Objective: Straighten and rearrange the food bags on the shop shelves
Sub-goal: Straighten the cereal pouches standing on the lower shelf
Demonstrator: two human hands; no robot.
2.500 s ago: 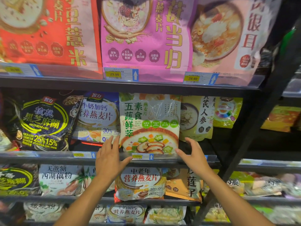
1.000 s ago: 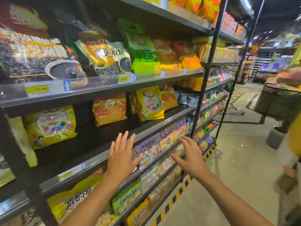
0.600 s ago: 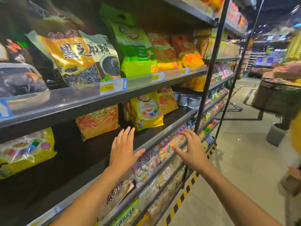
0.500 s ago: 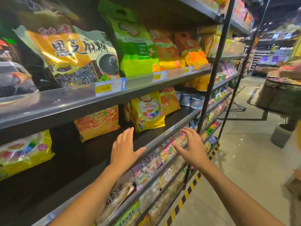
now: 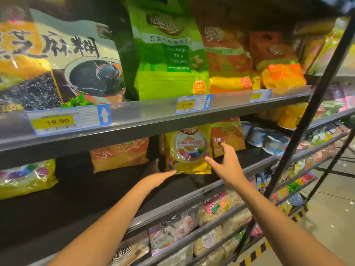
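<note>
A yellow food bag (image 5: 187,148) with a round colourful picture stands upright on the dark middle shelf (image 5: 107,191). My left hand (image 5: 156,174) reaches in flat, fingertips at the bag's lower left corner, thumb raised beside its left edge. My right hand (image 5: 226,166) is spread open in front of the bag's right side, thumb near its lower right part, fingers toward an orange bag (image 5: 227,136) standing behind. Neither hand grips anything. Further left on the same shelf stand another orange bag (image 5: 119,155) and a second yellow bag (image 5: 26,177).
The shelf above carries a green soybean milk powder bag (image 5: 169,52), black sesame paste bags (image 5: 80,64) and orange bags (image 5: 228,60), with price tags (image 5: 192,104) on its rail. A black upright post (image 5: 307,116) stands at right. Lower shelves hold small packets (image 5: 215,206). The aisle floor (image 5: 330,217) lies at right.
I have moved in closer along the shelving. Both hands have reached forward from the shelf's front edge to the yellow bag, the left at its lower corner, the right at its right side.
</note>
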